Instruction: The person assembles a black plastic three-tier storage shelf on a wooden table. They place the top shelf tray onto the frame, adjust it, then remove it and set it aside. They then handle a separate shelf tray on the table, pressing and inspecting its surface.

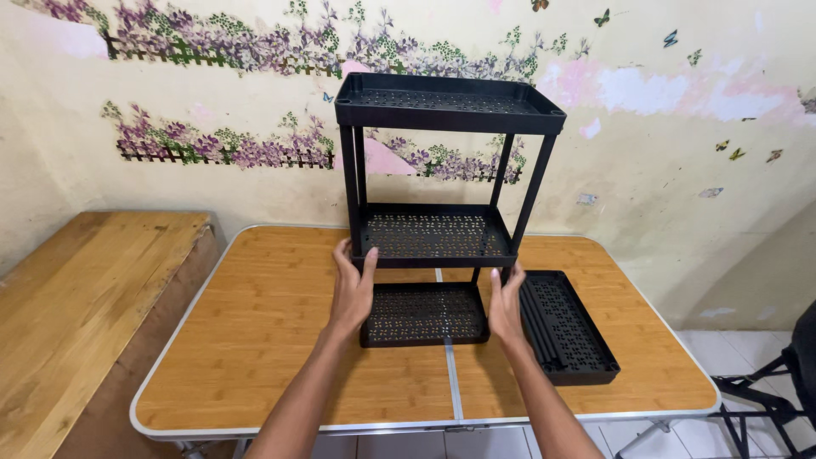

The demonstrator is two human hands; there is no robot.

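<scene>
A wooden bench (85, 297) is standing at the far left, just beside the folding table (255, 340) with its wood-pattern top and pale metal rim. On that table, near its middle, a black three-tier plastic shelf rack (438, 204) is standing upright, its perforated trays stacked one above another on thin black posts. All three trays are showing nothing in them.

The person's left hand (351, 289) is gripping the left front post of the rack at the level of the middle tray, fingers wrapped around the corner. The right hand (506, 306) is pressing against the right front side, between the middle and bottom trays, its fingers curled on the post there. The two hands are sitting well apart, one on each side of the rack, both clamped on it.

To the right of the rack, just beside the right hand, a loose black perforated tray (569, 327) is lying flat on the table, holding a bundle of thin black rods (535, 327) along its left edge.

At the far right, part of a dark folding chair (765, 391) is showing on the tiled floor.
</scene>
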